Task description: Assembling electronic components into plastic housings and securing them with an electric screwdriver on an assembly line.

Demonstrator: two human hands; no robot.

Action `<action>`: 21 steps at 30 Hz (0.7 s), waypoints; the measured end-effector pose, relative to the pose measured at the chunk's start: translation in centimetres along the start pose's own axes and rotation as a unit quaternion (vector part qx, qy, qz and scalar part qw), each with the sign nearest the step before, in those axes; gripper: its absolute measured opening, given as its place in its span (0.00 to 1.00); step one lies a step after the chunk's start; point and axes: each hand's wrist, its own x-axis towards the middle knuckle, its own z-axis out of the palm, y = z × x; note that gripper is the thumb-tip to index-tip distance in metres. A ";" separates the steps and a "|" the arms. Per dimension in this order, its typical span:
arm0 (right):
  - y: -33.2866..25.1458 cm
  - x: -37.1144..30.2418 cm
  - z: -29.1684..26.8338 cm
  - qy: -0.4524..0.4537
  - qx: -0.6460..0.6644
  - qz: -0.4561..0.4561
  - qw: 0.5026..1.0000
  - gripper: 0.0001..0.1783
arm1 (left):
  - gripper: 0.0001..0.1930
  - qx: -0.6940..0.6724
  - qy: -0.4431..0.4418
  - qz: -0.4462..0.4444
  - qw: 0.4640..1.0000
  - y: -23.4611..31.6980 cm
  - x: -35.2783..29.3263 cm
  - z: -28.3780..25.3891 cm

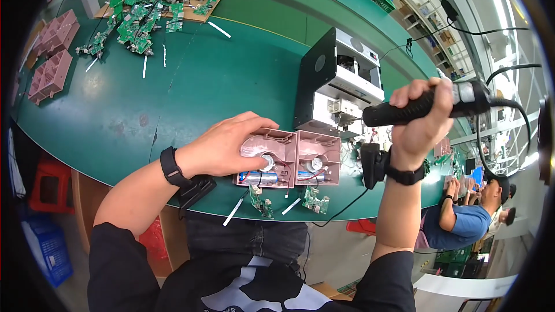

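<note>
My left hand (pixel 222 145) lies over the left of two pink plastic housings (pixel 269 137), its fingers along the far side and its thumb by a round metal part (pixel 266 163). A blue cylindrical battery (pixel 251 177) and wires sit inside. The second pink housing (pixel 326 141), similarly fitted, stands against it on the right. Raised at the right, my right hand (pixel 425 117) is closed around a corded black electric screwdriver (pixel 384 114). Its tip points left, at the metal front of a black-and-white screw feeder (pixel 318 75); whether they touch I cannot tell.
Green circuit boards (pixel 261 202) with white strips hang by the near table edge. More boards (pixel 139 23) are heaped on cardboard at the far left, near stacked pink housings (pixel 51 78). A black cable (pixel 347 205) crosses the near edge. Another person (pixel 462 219) works at the right.
</note>
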 end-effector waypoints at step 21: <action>-2.2 -10.3 6.4 -0.199 0.077 0.102 0.972 0.31 | 0.32 -0.010 0.003 0.002 1.000 -0.3 0.0 0.0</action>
